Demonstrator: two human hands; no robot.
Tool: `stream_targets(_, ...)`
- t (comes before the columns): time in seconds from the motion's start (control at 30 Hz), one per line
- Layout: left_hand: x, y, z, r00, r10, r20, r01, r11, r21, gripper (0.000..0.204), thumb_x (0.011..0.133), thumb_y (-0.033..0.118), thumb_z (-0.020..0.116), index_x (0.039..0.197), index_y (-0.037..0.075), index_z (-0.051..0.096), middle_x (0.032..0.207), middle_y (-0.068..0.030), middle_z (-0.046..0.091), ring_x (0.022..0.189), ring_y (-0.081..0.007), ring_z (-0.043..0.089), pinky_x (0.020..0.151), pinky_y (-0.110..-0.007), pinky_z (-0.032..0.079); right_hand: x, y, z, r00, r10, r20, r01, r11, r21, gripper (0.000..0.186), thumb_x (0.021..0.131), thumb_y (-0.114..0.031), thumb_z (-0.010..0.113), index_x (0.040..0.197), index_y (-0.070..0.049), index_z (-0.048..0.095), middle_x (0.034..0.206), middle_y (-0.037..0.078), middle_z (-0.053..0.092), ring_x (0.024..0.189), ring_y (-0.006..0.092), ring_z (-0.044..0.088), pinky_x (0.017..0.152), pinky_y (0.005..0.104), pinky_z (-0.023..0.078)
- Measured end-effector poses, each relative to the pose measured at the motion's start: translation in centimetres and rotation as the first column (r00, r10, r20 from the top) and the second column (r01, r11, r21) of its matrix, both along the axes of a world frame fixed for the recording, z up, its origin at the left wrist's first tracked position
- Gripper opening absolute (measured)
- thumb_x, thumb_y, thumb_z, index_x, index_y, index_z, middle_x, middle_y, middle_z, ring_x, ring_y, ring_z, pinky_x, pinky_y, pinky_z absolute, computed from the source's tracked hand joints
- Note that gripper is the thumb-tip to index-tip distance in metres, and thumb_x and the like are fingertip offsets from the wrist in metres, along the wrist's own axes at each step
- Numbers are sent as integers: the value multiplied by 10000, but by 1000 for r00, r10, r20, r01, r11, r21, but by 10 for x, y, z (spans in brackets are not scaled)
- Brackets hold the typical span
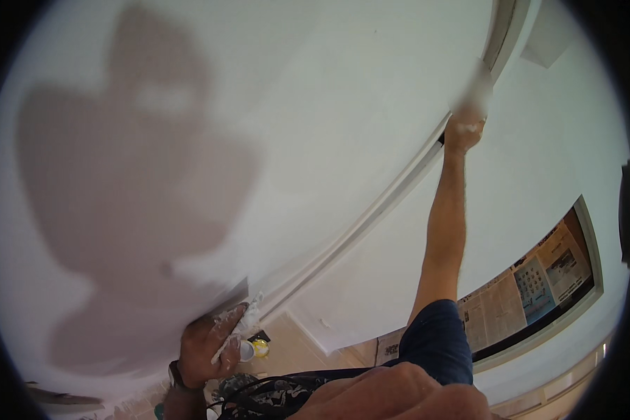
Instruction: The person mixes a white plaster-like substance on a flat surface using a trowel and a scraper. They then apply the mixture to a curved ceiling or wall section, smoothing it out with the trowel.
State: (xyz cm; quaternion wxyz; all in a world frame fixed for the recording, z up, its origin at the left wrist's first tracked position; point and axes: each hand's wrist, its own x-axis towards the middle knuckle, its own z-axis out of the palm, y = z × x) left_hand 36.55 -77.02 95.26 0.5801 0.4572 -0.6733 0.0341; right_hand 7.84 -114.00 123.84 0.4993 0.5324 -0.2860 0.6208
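My left hand (208,348), low and left of centre, is closed around a flat scraper (247,319) thickly smeared with white putty. White paste also sticks to its fingers, and a dark band circles the wrist. High on the right, my right hand (466,131) is stretched up against the white wall (315,105) beside the long pale corner trim (392,192). Its fingers are closed, with white specks on them. What it grips is a pale smear of motion, too blurred to make out.
Newspaper (500,308) covers a framed opening at the lower right. Below, near my left hand, a white tub (246,351) and a yellow-and-white container (260,348) stand on the tan floor (290,346). My shadow falls broadly across the wall's left part.
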Motion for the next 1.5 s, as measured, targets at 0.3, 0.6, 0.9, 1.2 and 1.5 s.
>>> stream_targets(0.3, -6, 0, -14, 997, 76, 23, -77, 996, 42, 426, 653, 33, 517, 1076, -12, 541, 738, -158, 573, 576, -295, 529, 611, -368, 446, 45, 63, -26, 55, 857, 512, -990, 113, -83, 285, 876, -106, 406, 1117, 45, 438, 755, 83, 520, 537, 109, 438, 454, 205, 355)
stream_targets(0.6, 2, 5, -46, 980, -2, -197, 50, 969, 242, 187, 766, 18, 469, 924, -50, 541, 658, -97, 554, 561, -196, 530, 569, -293, 426, 42, 45, 0, -362, 650, 669, -932, -227, -284, 192, 858, -111, 446, 962, 48, 473, 774, 153, 532, 529, 173, 442, 443, 252, 339)
stream_targets(0.9, 19, 15, -58, 960, -14, -279, 72, 977, 200, 107, 808, 36, 444, 852, -23, 522, 779, -87, 548, 689, -169, 529, 604, -278, 416, 47, 52, 40, -363, 630, 686, -931, -285, -230, 150, 850, -78, 423, 951, 33, 430, 736, 129, 487, 558, 194, 427, 456, 275, 348)
stream_targets(1.2, 14, 20, -38, 915, -101, -391, 223, 933, 282, 198, 839, 34, 415, 1020, -46, 435, 894, -86, 526, 784, -162, 526, 711, -291, 435, 26, 19, 68, -323, 674, 664, -935, -338, -112, 100, 840, -49, 374, 905, 9, 424, 728, 132, 479, 553, 200, 432, 455, 284, 349)
stream_targets(1.5, 17, 8, -52, 851, -100, -515, 192, 973, 127, 366, 690, 71, 499, 1021, -84, 497, 825, -169, 570, 763, -263, 560, 729, -340, 433, 53, 53, 83, -271, 741, 615, -938, -346, 4, 108, 830, -31, 376, 920, 17, 410, 717, 134, 484, 567, 208, 439, 470, 287, 349)
